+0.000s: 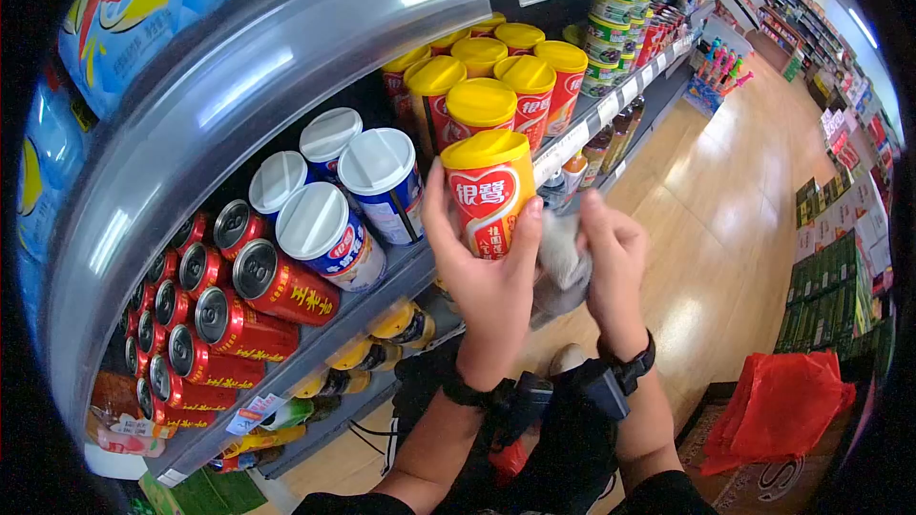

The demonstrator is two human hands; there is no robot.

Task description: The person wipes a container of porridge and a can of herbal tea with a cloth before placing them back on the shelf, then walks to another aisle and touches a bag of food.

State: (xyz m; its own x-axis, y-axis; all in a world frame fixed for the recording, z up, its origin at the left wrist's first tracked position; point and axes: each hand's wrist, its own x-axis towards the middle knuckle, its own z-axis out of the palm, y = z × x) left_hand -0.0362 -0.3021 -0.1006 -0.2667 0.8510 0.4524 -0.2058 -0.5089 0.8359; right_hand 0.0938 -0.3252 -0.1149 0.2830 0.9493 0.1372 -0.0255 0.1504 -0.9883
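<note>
My left hand (491, 296) is wrapped round a red and yellow can (489, 193) with a yellow lid, held upright just in front of the shelf. To its right, my right hand (615, 262) is closed on a grey-white cloth (565, 262), which hangs beside the can and is partly blurred. Behind the held can, similar yellow-lidded cans (480, 103) stand on the shelf. Left of them are blue cans with white lids (315, 221), and farther left are stacked red drink cans (286, 281).
The shelf edge (572, 141) runs diagonally beside my hands. Bottles lie on the shelf below. A red bag (778, 405) rests on a box at the lower right. Green boxes (821, 296) line the right side. A tub of colourful items (706, 91) stands on the floor ahead.
</note>
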